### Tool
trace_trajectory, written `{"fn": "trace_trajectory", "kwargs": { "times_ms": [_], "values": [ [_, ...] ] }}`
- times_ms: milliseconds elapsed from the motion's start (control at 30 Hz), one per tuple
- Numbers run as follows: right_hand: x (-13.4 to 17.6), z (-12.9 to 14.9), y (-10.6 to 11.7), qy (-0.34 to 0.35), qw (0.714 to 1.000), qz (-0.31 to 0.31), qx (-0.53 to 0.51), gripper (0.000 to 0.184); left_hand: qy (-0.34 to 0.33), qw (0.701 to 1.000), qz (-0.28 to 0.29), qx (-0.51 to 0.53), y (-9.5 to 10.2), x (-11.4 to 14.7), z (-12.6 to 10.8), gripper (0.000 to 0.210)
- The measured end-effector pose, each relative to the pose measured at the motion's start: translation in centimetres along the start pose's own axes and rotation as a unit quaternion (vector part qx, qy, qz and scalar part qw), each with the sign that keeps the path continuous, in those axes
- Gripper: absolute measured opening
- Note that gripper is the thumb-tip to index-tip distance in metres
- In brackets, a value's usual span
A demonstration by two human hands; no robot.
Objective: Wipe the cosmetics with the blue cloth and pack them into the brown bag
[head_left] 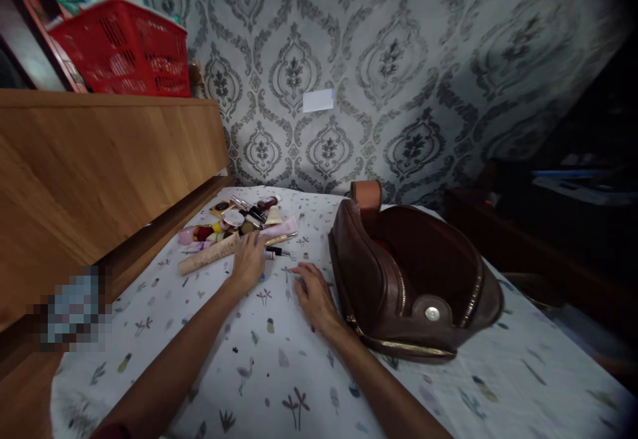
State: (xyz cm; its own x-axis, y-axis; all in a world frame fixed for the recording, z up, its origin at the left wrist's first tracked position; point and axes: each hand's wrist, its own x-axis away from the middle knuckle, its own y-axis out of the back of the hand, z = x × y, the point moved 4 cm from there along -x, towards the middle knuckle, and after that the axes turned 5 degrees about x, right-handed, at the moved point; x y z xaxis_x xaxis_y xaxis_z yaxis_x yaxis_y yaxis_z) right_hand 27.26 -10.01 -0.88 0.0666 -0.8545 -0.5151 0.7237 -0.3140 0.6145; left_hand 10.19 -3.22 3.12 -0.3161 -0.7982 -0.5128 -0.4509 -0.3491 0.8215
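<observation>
My left hand [249, 261] lies over the near edge of a pile of cosmetics, its fingers stretched out against the items. Beside it is a long beige tube [209, 256]. A small blue thing shows partly under the hand; its kind is hidden. Just right of the fingers lie a pale pink tube [280, 228] and a black-and-silver slim stick [278, 252]. My right hand [315, 296] hovers or rests low over the cloth, fingers apart, holding nothing. To its right stands a dark brown leather bag [363, 273], unzipped and gaping, with a round metal snap.
A white patterned cloth [284, 386] covers the surface. More cosmetics, including a round compact [233, 218] and a dark red bottle [268, 203], lie farther back. At left rises a wooden panel [114, 167] with a red basket [124, 47] on top. Patterned wallpaper stands behind.
</observation>
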Motion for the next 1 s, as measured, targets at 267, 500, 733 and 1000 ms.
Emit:
{"fn": "trace_trajectory", "kwargs": {
  "times_ms": [267,500,733,1000],
  "values": [
    [-0.1,-0.3,-0.1,-0.016,1.000,0.007,-0.011,0.030,0.044,0.999,-0.020,0.011,-2.0,-1.6,2.0,0.045],
    [0.2,0.5,0.1,-0.039,0.999,0.011,-0.012,0.031,0.050,0.996,-0.043,0.053,-0.1,-3.0,2.6,0.032],
    [0.2,1.1,0.1,-0.065,0.998,0.011,-0.008,0.030,0.066,0.998,-0.012,0.007,0.5,-10.7,3.7,0.033],
    [0.5,1.2,0.2,-0.066,0.998,-0.005,-0.003,0.026,0.052,0.993,0.073,-0.078,-2.3,-18.0,4.9,0.024]
  ]
}}
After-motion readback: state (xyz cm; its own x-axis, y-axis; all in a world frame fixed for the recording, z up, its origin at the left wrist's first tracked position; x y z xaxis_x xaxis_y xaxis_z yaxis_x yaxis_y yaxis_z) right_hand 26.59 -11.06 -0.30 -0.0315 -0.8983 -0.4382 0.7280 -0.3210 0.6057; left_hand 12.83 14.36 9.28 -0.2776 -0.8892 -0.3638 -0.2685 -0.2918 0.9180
